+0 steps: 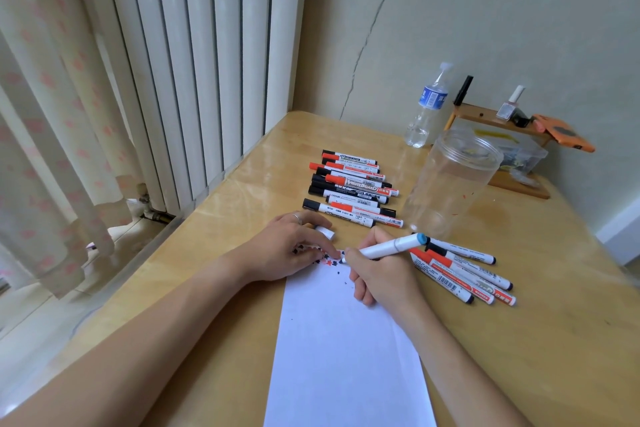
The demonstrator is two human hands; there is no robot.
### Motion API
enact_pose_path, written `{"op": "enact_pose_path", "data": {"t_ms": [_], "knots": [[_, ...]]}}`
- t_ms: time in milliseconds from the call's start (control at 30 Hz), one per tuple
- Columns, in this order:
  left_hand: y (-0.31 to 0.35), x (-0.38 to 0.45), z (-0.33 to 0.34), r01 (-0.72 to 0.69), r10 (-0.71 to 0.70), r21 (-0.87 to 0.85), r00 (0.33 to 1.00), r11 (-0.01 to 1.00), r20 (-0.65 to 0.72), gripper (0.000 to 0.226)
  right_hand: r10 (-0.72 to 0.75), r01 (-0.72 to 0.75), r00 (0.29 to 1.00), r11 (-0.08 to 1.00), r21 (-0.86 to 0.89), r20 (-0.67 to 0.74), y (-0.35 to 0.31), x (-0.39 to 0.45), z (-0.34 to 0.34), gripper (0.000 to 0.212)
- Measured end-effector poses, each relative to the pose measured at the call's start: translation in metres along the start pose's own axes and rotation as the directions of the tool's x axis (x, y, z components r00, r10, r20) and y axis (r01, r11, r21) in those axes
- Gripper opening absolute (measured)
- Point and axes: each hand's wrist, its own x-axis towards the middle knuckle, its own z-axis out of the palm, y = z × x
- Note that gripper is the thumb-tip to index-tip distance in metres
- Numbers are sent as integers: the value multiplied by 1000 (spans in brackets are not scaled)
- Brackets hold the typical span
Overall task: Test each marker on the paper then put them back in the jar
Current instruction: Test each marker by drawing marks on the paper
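Note:
A white sheet of paper [346,340] lies on the wooden table [519,340], with small black and red marks along its top edge. My right hand [381,274] grips a white marker with a blue end [391,246], its tip touching the paper's top edge. My left hand [294,246] presses the paper's top left corner with its fingertips and holds a white cap [325,231]. A clear plastic jar [450,180] stands upright and looks empty. Several red and black markers [349,187] lie in a pile behind my hands. Several more markers [464,270] lie right of the paper.
A water bottle [427,107] stands at the back by the wall. A small wooden rack [502,121] holds a nail polish bottle, an orange object and a clear box. A radiator [194,62] and a curtain [52,114] are to the left of the table.

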Motion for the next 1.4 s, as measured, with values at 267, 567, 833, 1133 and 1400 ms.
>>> {"op": "enact_pose_path", "data": {"t_ms": [267,567,833,1133,1400], "knots": [[4,0,-2,-4,4,13,1000,1000,9,28,-18,18,1000,1000,2,-15,0,1,-1,24],[7,-2,-2,-30,31,34,998,999,-46,22,-34,34,999,999,14,3,3,0,-4,22],[29,5,2,-32,8,-112,978,993,-207,35,-272,254,960,946,203,66,6,-1,-17,13],[34,2,5,-27,-7,-190,984,982,-178,40,-268,248,954,957,152,132,7,0,-12,12],[36,1,2,-105,70,-155,974,982,-217,31,-233,213,972,937,276,39,11,4,-15,25]]}}
